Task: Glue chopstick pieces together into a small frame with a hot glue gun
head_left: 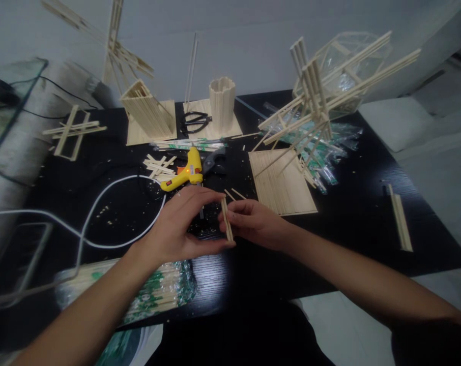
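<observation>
My left hand [190,221] holds a few short wooden sticks [227,218] by their two ends, thumb at the near end and fingers at the far end. The sticks lie side by side. From the right, my right hand [255,221] pinches the same sticks near their middle; its fingertips are partly hidden behind them. Just beyond my left hand lies a yellow glue gun [184,172] with a small orange light on its body. Dark-handled cutters [215,161] rest against it. Short cut sticks [160,168] are heaped to its left.
A wooden windmill-like frame [314,101] rises at the right above a stick-covered board [282,183]. Stick towers [222,104] and black scissors [195,122] stand along the back. A white cable [101,246] loops at left, beside bagged chopsticks [157,292].
</observation>
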`<act>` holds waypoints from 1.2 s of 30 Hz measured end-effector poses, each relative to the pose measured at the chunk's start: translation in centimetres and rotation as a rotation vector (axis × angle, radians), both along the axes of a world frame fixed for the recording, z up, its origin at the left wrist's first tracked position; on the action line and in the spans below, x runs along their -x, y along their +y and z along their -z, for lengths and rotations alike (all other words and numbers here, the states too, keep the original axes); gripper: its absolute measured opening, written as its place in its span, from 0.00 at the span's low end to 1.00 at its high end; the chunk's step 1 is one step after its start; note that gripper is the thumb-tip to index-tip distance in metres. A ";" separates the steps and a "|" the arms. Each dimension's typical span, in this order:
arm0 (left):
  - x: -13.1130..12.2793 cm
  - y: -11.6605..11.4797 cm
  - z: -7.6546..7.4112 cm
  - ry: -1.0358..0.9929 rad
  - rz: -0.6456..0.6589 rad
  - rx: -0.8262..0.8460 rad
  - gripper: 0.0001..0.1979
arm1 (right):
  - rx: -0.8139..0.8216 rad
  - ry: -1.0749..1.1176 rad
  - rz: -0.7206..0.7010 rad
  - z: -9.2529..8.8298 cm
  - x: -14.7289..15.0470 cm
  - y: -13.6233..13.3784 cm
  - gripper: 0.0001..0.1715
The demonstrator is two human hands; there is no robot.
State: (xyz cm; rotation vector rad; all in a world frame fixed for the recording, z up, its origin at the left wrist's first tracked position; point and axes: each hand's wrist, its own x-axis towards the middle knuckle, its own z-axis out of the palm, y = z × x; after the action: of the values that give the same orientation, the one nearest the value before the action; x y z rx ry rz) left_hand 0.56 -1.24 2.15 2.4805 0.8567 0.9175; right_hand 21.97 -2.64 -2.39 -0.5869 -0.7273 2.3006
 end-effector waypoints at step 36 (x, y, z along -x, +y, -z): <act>0.6 0.6 0.5 -0.007 -0.103 0.041 0.13 | -0.558 -0.648 0.193 -0.5 -0.3 -0.3 0.11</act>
State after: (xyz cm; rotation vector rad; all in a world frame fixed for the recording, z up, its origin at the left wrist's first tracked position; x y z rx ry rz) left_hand -0.02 -0.61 1.68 2.4161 0.9993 0.9330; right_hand 22.29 -2.95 -1.90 -1.0787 -1.4737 1.6034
